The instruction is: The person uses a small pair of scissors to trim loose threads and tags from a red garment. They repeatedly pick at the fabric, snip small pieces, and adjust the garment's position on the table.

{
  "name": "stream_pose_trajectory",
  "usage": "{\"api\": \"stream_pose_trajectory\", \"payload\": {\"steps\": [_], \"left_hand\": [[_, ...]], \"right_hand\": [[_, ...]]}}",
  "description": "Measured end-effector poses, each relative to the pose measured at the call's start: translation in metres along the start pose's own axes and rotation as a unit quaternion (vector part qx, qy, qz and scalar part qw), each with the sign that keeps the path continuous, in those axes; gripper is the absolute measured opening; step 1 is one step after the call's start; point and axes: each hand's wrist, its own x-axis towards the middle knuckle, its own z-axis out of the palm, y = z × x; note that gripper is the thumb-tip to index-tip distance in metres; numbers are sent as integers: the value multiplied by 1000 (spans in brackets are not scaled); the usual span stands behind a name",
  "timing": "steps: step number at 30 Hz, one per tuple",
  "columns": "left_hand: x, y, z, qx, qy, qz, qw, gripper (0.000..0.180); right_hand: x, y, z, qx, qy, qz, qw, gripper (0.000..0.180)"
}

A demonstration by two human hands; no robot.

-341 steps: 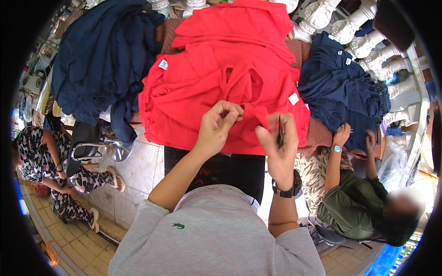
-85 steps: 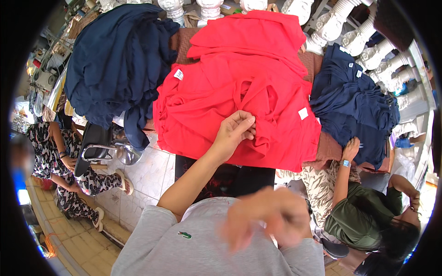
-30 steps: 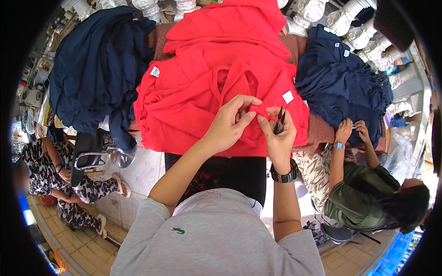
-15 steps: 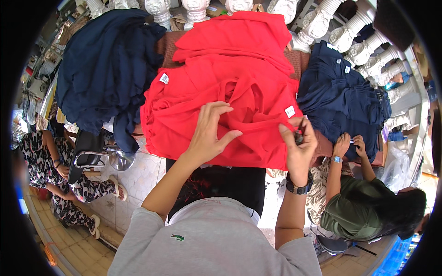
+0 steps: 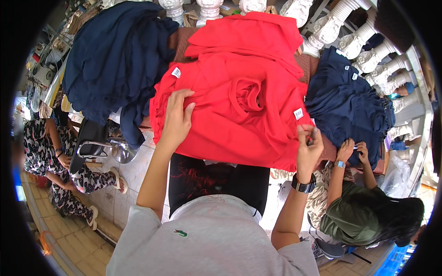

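The work in hand looks like smoothing out a red garment (image 5: 207,126), judging by how it lies spread along the near edge of the brown-covered worktop (image 5: 309,65), just to the 12 o'clock side of the wearer's body, with its collar (image 5: 235,99) facing up. The left hand (image 5: 177,118) sits between 8 and 9 o'clock of that collar; its fingers are loosely parted, the thumb well apart from them, laid against the cloth without gripping it. The right hand (image 5: 311,145), at 4 o'clock of the collar and just below a white label (image 5: 298,113), has its fingers curled around a small dark tool that is mostly hidden; the thumb and forefinger meet by the garment's edge, though whether they also pinch fabric is unclear. The next move probably calls for an even, light pull between the two sides, keeping the tool's tip off the cloth. Navy piles flank the work, one (image 5: 115,64) at 10 o'clock, the other (image 5: 352,106) between 2 and 3.
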Motion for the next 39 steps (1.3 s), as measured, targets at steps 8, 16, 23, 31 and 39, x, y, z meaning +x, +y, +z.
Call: {"api": "stream_pose_trajectory", "payload": {"steps": [8,16,23,31,39], "left_hand": [[-42,60,20,-57,-164,93,980,54],[-94,24,-1,-242,-382,-98,886,15],[-40,32,-33,-30,13,-4,999,20],[-24,-19,-39,48,25,29,998,22],[-41,-21,-58,-232,24,-47,971,15]], "right_hand": [[-31,-1,40,62,-144,103,982,8],[-33,61,54,89,-159,122,976,14],[-32,56,55,74,-164,122,976,16],[-37,28,35,-129,-28,-43,990,37],[-42,57,7,-59,-22,82,995,21]]}}
